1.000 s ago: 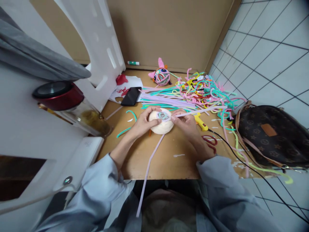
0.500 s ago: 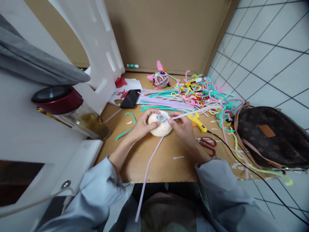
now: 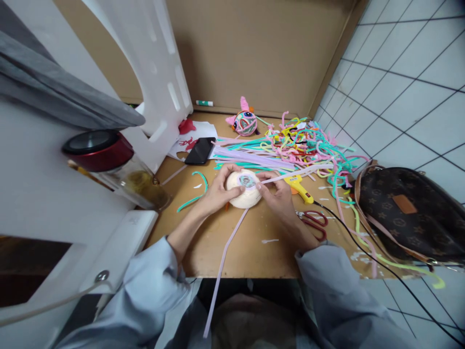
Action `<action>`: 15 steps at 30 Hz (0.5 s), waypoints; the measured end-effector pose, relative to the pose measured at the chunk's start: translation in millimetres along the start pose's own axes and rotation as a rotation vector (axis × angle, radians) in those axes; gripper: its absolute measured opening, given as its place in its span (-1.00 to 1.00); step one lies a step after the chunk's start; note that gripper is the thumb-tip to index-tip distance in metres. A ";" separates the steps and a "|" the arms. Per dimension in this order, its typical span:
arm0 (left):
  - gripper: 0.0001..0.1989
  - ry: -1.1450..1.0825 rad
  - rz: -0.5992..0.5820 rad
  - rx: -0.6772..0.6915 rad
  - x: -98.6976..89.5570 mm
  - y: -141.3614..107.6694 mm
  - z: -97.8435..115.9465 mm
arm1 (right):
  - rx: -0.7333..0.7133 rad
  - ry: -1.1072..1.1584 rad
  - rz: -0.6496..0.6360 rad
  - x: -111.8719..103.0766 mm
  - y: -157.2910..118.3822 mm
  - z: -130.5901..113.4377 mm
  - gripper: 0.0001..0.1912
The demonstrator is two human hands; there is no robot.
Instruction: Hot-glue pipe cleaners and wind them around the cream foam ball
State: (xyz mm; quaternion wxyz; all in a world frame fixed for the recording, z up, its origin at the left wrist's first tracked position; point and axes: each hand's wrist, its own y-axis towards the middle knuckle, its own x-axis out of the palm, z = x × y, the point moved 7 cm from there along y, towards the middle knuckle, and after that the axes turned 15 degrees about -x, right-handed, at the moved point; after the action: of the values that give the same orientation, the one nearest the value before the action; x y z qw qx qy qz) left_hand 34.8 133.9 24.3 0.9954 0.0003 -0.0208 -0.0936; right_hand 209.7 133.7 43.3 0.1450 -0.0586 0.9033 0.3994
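A cream-white ball point(image 3: 244, 198) sits between my hands above the front of the table, with a round grey-green patch ringed in lilac on its top. My left hand point(image 3: 221, 189) wraps its left side, thumb lying on top. My right hand point(image 3: 275, 189) is closed at the right side, thumb and fingers pinching a lilac pipe cleaner point(image 3: 290, 175) against the ball's edge. That strip stretches off to the upper right. Another lilac length point(image 3: 225, 252) hangs from under the ball past the table's front edge. The undersides of both hands are hidden.
Behind lie bundled pipe cleaners point(image 3: 254, 157) and a tangled heap point(image 3: 305, 138). A pink-eared ball figure point(image 3: 245, 122), phone point(image 3: 200, 150), yellow glue gun point(image 3: 299, 188) with black cord, and red-handled scissors point(image 3: 316, 219) surround the hands. A glass bottle point(image 3: 134, 182) stands left; a brown bag point(image 3: 410, 208) right.
The whole view has shifted slightly, so things sit a little lower and further right. Both hands keep nearly the same hold on the ball and the lilac pipe cleaner.
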 end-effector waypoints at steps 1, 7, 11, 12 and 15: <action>-0.50 -0.005 -0.001 -0.001 -0.2 0.5 -1.2 | -0.003 -0.002 -0.001 0.0 0.1 -0.4 -0.79; -0.54 0.000 0.012 0.000 -1.2 1.2 -5.1 | -0.020 -0.011 -0.007 -0.5 1.7 -2.5 -0.80; -0.60 0.052 0.039 -0.001 -1.2 -0.7 -3.3 | -0.010 -0.017 -0.012 -0.7 2.1 -2.5 -0.81; -0.61 0.063 0.044 -0.004 -1.0 -1.3 -2.4 | -0.007 -0.018 -0.013 -0.7 2.1 -2.6 -0.81; -0.63 0.086 0.050 -0.013 0.0 -2.8 0.7 | 0.000 -0.011 -0.007 -0.6 1.8 -2.6 -0.81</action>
State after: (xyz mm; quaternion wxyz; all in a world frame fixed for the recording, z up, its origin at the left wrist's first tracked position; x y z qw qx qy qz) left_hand 34.2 131.1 25.0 0.9974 -0.0027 0.0225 -0.0686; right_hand 209.3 133.0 46.4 0.1513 -0.0597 0.9024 0.3990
